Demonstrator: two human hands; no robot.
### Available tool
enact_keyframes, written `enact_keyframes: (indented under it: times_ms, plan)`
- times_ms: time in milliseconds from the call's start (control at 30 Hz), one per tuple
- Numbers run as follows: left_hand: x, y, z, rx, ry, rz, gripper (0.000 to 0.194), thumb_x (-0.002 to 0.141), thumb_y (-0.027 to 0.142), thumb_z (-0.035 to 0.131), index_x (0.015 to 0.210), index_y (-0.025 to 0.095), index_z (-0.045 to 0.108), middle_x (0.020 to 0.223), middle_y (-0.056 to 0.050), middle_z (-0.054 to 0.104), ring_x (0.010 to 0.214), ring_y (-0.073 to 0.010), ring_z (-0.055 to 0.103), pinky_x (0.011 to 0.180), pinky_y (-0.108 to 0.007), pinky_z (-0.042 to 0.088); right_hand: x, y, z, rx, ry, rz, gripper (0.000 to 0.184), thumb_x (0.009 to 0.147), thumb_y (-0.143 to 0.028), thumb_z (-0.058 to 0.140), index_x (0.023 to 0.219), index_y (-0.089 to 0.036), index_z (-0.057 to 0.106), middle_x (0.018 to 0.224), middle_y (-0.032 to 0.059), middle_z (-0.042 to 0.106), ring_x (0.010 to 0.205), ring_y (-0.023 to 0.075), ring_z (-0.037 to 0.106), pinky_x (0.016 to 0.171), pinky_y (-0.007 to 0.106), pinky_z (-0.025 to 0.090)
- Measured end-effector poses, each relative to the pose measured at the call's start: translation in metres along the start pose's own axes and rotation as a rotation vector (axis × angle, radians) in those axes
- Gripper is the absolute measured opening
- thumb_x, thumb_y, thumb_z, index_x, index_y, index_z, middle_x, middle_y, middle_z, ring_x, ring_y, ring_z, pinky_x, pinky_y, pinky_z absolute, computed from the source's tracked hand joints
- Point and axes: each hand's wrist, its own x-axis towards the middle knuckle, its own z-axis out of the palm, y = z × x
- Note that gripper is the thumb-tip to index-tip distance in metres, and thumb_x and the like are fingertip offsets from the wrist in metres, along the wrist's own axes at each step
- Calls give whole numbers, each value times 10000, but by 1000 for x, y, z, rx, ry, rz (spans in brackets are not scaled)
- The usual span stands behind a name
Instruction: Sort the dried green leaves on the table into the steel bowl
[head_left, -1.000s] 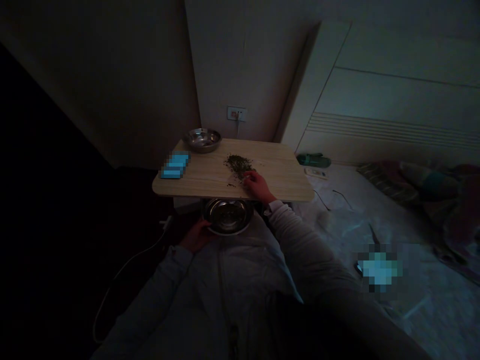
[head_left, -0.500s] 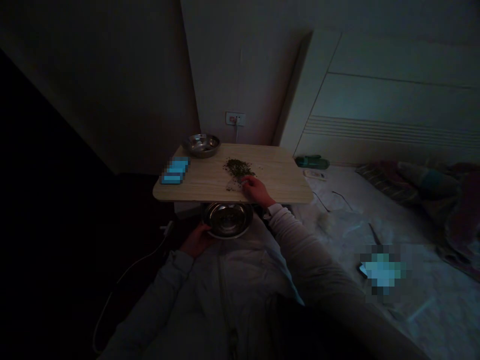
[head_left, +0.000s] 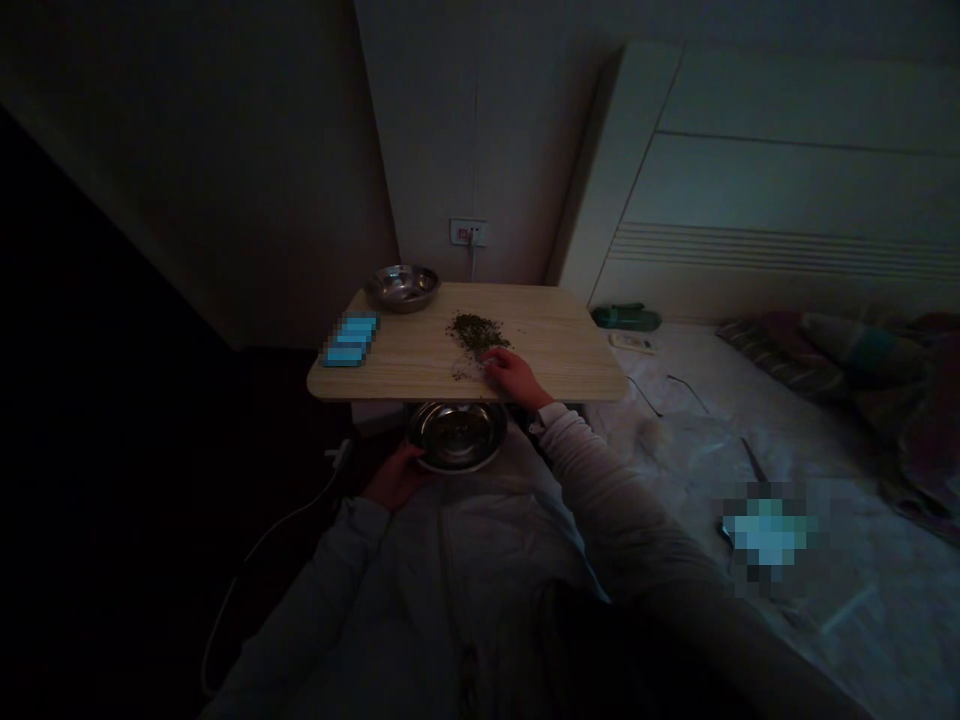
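Note:
Just below the table's near edge, my left hand (head_left: pixel 395 474) grips the rim of a steel bowl (head_left: pixel 484 455) at its left side. A few small bits seem to lie in the bowl, too dim to name. Over the small wooden table (head_left: pixel 390 378), my right hand (head_left: pixel 515 375) rests with its fingers bent and pressed together. Right beyond those fingertips lies a pile of small dark green bits (head_left: pixel 475 331). A clear, whitish patch (head_left: pixel 466 367), perhaps thin plastic, shows beside the fingers, with a few loose bits on it. What the fingers pinch is hidden.
A second steel bowl (head_left: pixel 405 290) stands at the table's back left corner, with a lit phone (head_left: pixel 351 340) in front of it. On the bed to the right are a green bottle (head_left: pixel 627 317), a pale remote-like object (head_left: pixel 632 343) and another lit screen (head_left: pixel 769 535). A white cable (head_left: pixel 259 548) hangs at left.
The view has shifted slightly. My right hand stays at the near side of the green pile, with its fingers barely moved. My left hand keeps its hold on the bowl.

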Motion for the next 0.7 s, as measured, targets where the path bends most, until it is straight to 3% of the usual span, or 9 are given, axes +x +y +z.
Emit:
enact_keyframes:
  times_ms: [367, 700]
  plan:
    - [0, 1, 1, -8, 16, -8, 647, 751, -10, 680, 1350, 230, 726, 1125, -62, 835, 936, -256, 802, 836, -394, 698, -1, -5, -3, -222, -67, 6, 325, 871, -244, 717, 1178, -204, 814, 898, 13, 784, 800, 189, 657, 867, 331, 552]
    - [3, -1, -1, 13, -13, 15, 616, 748, -1, 689, 1323, 217, 720, 1102, -54, 830, 921, -244, 796, 869, -397, 691, -6, -6, -2, -81, -106, 15, 258, 839, -200, 716, 1080, -219, 805, 745, -36, 742, 723, 172, 609, 817, 311, 525]
